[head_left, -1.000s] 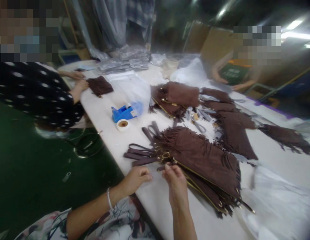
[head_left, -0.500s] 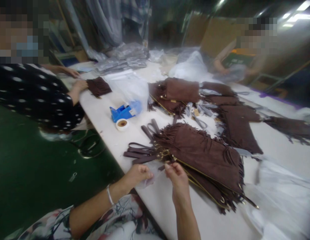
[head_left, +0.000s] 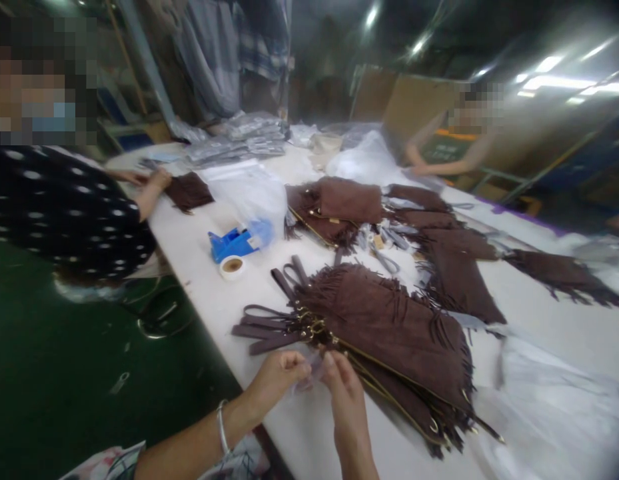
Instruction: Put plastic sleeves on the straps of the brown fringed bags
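A small piece of clear plastic (head_left: 312, 375), perhaps a little bag, is stretched between my two hands. My left hand (head_left: 275, 381), with a silver bangle at the wrist, pinches one side of it. The fingertips of my right hand (head_left: 345, 387) close on its other side. Just beyond lies a stack of brown fringed pouches (head_left: 394, 320) with gold zippers. Their brown wrist straps (head_left: 266, 328) fan out leftward from gold clasps (head_left: 314, 325), close above my fingers.
A blue tape dispenser (head_left: 232, 245) and a tape roll (head_left: 232, 267) sit left of the stack. More brown pouches (head_left: 352, 200) lie farther back. Clear plastic bags (head_left: 549, 400) cover the right front. Co-workers stand at the left (head_left: 64, 207) and far side (head_left: 449, 153).
My right hand has come away from the pouch clasps toward my left and now pinches the plastic too. The view has tilted up slightly.
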Demonstrator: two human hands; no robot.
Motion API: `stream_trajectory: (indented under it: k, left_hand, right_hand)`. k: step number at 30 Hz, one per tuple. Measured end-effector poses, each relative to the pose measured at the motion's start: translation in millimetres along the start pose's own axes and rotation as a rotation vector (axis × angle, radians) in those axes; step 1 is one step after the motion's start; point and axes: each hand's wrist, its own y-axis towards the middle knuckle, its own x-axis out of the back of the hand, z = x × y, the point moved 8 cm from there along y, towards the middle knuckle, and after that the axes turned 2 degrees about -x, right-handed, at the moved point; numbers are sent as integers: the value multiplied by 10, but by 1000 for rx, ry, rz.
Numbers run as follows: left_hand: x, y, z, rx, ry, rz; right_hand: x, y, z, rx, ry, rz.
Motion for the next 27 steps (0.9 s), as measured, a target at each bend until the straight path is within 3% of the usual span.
stream_trajectory:
  k: [6, 14, 21, 27]
  left_hand:
    - [-31, -31, -168, -90, 25, -84]
    - [-124, 11, -95, -129, 18, -156]
    - [-169, 30, -69, -137, -45, -150]
    - [-144, 36, -118, -129, -58, -142]
  right_hand:
    - [100, -171, -93, 12, -153, -47]
    - [226, -107, -7, 90, -399, -232]
    - [293, -167, 84, 123, -529, -382]
    - [205, -198, 279, 348, -681, -379]
